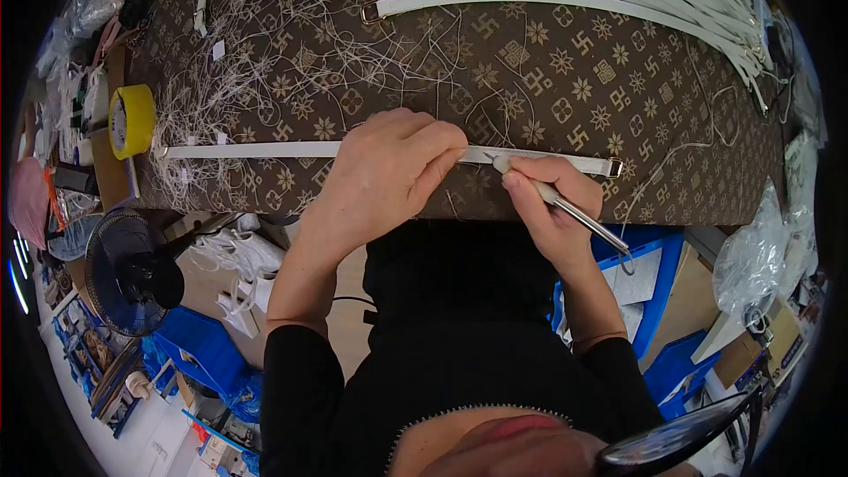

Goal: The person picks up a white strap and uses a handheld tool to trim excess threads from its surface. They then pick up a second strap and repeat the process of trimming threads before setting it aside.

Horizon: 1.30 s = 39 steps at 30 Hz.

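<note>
A white strap (256, 150) with a metal buckle (615, 167) at its right end lies across the patterned brown cloth (565, 62). My left hand (389, 168) is closed over the middle of the strap, its fingertips bent down and partly hidden. Just to its right, my right hand (556, 203) grips a pen-like tool (583, 217) with a pale tip section and a metal shaft. The tool's tip is at the strap, beside the left fingers. A cord hangs from its rear end.
More white straps (548, 0) with buckles lie along the far side. Loose thread ends (230, 62) are heaped at the left, near a yellow tape roll (132, 121). A black fan (132, 272) and a blue crate (201, 344) are at the lower left.
</note>
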Tool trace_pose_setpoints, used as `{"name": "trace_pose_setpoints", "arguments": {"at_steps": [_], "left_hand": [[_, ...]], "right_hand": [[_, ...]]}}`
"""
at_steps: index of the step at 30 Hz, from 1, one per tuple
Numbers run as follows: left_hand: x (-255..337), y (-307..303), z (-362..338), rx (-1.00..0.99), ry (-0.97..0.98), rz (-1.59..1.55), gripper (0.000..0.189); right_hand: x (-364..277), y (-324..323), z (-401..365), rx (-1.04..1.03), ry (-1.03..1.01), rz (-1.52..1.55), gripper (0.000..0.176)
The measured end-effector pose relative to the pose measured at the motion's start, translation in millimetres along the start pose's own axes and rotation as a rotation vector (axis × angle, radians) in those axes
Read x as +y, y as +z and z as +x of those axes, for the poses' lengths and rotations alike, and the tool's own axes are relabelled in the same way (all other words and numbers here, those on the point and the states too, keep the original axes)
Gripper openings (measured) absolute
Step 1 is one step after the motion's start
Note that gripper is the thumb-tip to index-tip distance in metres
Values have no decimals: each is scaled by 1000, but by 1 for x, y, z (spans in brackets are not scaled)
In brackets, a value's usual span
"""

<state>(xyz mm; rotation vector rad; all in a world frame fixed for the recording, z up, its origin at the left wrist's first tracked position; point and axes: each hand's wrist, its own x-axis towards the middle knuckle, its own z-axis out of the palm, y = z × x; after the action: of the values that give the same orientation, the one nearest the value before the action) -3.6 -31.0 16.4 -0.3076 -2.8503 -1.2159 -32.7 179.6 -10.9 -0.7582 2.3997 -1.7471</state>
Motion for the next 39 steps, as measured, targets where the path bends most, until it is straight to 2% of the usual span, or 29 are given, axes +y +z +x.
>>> {"name": "trace_pose_setpoints", "arguments": {"at_steps": [2, 4, 6, 7, 9, 10, 12, 14, 17, 18, 19, 21, 22, 24, 25, 27, 28, 29, 31, 32, 35, 38, 39], "left_hand": [[1, -1, -1, 6, -8, -12, 10], [4, -4, -4, 200, -332, -369, 18], [-14, -9, -3, 516, -192, -157, 26], [-13, -16, -6, 488, -179, -71, 29], [-11, -17, -10, 250, 2, 188, 33], [-5, -10, -7, 137, -19, 217, 32], [3, 6, -6, 45, 4, 236, 26], [5, 18, -5, 86, 15, 194, 19], [3, 21, -4, 125, 46, 172, 15], [1, 25, -4, 155, 29, 199, 15], [-1, 28, -5, 103, 58, 175, 14], [1, 29, -4, 44, 94, 155, 12], [3, 28, -3, 78, 77, 174, 12], [9, 21, -5, -9, 84, 34, 16], [11, 12, -10, 17, 78, -20, 22], [12, -17, -18, 25, 36, 20, 25], [8, -32, -27, 6, -4, 42, 27], [-4, -40, -38, 199, 41, 21, 32], [-8, -80, -61, 212, -192, 112, 32], [-10, -93, -77, 375, -210, 65, 33], [-23, -110, -111, 482, -419, 24, 29], [-28, -107, -128, 461, -499, -131, 36], [-34, -103, -130, 504, -410, -163, 32]], "right_hand": [[-3, -4, -3, 15, 189, 210, 12], [-7, -6, -3, 54, 244, 324, 11], [-5, -8, -4, 97, 297, 463, 11], [-3, -8, -5, 95, 294, 463, 11], [1, -6, -6, 153, 235, 446, 16], [4, -4, -8, 175, 179, 400, 18], [7, -5, -9, 155, 52, 311, 23], [15, -5, -13, 225, -84, 45, 24], [16, -9, -1, 236, -272, -105, 23], [17, -10, 4, 250, -223, -150, 20], [15, -10, 5, 233, -255, -131, 20], [12, -11, 5, 110, -20, -345, 21], [12, -10, 6, 114, -7, -323, 21], [11, -11, 11, 214, -194, -449, 21], [15, -21, 10, 235, -109, -510, 20], [23, -40, 21, 388, -301, -524, 22], [17, -54, 25, 424, -282, -645, 21], [11, -72, 28, 452, -261, -765, 20], [33, -122, 36, 464, -502, -647, 21], [31, -118, 45, 435, -522, -623, 21], [13, -114, 64, 456, -704, -652, 20], [-3, -124, 65, 544, -857, -731, 20], [-8, -134, 59, 581, -901, -783, 20]]}}
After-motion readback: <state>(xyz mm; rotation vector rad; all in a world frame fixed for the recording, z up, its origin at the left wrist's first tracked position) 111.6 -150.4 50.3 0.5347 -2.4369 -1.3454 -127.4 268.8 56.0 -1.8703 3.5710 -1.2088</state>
